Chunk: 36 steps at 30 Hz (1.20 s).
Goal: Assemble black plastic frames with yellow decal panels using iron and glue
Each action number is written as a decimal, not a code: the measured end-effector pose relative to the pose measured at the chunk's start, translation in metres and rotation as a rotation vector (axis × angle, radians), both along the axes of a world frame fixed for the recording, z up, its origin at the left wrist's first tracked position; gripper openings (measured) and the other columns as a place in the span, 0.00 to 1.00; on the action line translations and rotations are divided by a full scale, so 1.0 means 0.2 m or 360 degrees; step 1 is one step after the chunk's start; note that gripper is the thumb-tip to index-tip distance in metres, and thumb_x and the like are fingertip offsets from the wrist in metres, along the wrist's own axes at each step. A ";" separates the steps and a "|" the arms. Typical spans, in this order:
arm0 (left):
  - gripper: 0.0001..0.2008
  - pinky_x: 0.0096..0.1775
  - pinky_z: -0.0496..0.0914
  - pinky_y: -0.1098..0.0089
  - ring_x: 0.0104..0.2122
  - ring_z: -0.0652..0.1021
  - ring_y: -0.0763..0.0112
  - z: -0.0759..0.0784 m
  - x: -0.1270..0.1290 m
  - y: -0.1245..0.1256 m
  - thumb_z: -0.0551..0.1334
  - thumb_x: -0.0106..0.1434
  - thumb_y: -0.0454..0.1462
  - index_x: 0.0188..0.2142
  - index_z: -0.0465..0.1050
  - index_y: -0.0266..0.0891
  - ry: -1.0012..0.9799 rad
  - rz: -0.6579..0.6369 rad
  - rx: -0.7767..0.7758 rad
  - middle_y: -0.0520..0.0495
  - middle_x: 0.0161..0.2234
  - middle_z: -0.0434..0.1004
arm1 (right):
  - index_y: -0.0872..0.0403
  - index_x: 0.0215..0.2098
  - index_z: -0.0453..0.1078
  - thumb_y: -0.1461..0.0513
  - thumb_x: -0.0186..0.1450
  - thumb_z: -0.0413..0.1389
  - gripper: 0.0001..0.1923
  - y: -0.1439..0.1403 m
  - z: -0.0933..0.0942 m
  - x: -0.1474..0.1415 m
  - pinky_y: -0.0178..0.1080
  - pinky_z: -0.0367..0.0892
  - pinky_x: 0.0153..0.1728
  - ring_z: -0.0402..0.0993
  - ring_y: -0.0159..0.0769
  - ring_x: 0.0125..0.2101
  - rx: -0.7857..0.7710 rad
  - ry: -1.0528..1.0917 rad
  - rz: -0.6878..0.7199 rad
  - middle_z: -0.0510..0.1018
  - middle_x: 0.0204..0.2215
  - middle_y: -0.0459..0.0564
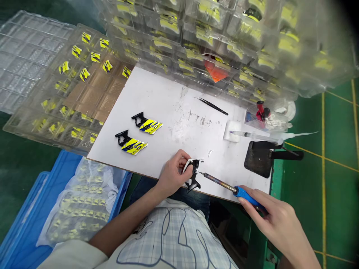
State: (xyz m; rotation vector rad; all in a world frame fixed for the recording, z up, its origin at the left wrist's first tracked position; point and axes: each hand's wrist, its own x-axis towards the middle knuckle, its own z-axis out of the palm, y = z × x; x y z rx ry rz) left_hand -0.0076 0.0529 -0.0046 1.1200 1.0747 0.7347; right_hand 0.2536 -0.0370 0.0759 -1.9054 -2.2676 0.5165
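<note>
My left hand point(174, 172) grips a small black and white plastic part point(193, 173) at the near edge of the white board point(174, 108). My right hand point(273, 218) holds a soldering iron point(224, 185) by its blue handle, and the metal tip touches or nearly touches the part. Two finished parts with yellow and blue decals point(147, 124) point(130, 143) lie side by side on the board's left half.
Black tweezers point(212, 106) lie at the board's far side. A syringe point(252, 135) and a black iron stand point(262, 158) sit at the right. Clear trays of yellow parts point(224, 37) are stacked behind, more trays point(70, 86) on the left. A blue crate point(33, 213) holds bagged parts.
</note>
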 end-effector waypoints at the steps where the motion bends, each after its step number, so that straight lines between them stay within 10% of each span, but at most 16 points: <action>1: 0.05 0.28 0.60 0.72 0.23 0.65 0.74 0.00 0.00 0.00 0.58 0.64 0.38 0.37 0.61 0.42 -0.0001 -0.0004 0.0006 0.59 0.22 0.65 | 0.52 0.46 0.76 0.51 0.75 0.51 0.16 0.00 0.00 0.00 0.32 0.68 0.24 0.79 0.31 0.24 -0.0016 0.0005 0.0004 0.83 0.33 0.44; 36: 0.07 0.30 0.61 0.73 0.23 0.68 0.74 -0.01 0.00 -0.01 0.62 0.61 0.36 0.37 0.64 0.42 -0.0071 0.0036 -0.0110 0.59 0.22 0.66 | 0.51 0.44 0.78 0.48 0.73 0.53 0.18 0.00 0.02 0.03 0.33 0.70 0.23 0.80 0.35 0.24 -0.0124 0.0072 -0.0162 0.85 0.35 0.47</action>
